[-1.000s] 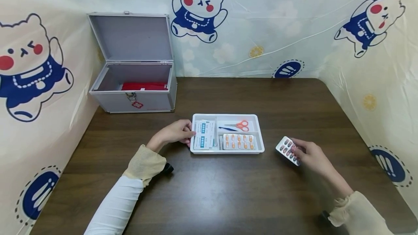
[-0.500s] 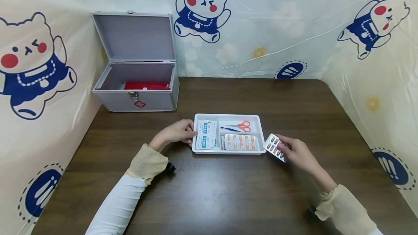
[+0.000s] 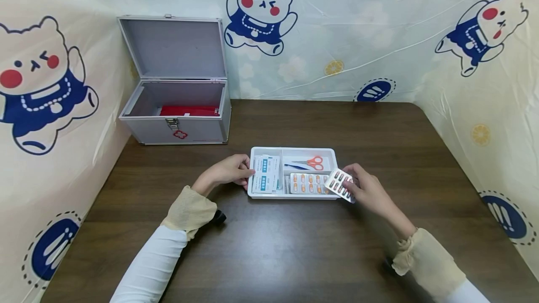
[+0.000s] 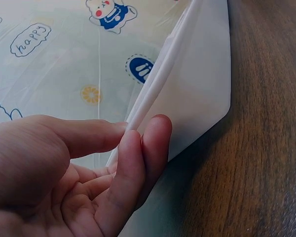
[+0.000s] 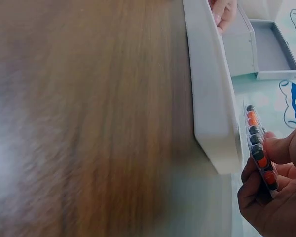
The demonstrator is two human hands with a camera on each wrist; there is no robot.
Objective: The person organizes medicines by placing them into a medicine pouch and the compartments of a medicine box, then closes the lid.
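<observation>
A white divided tray lies on the table. My left hand pinches its left rim between thumb and fingers, as the left wrist view shows of the tray wall. My right hand holds a blister pack of dark and red capsules over the tray's front right corner; the same capsule pack appears edge-on in the right wrist view. Below it, in the front right compartment, is a blister pack of orange capsules. Blue-and-white packets fill the left compartment. Orange-handled scissors and a dark blue slim tool lie at the back right.
Behind the tray on the left stands a silver case with its lid up and a red item inside. The brown wooden table meets a printed cloth backdrop at the back and sides.
My right hand has carried the capsule blister pack leftward, from the table right of the tray to above its right front corner. My left hand keeps its hold on the rim.
</observation>
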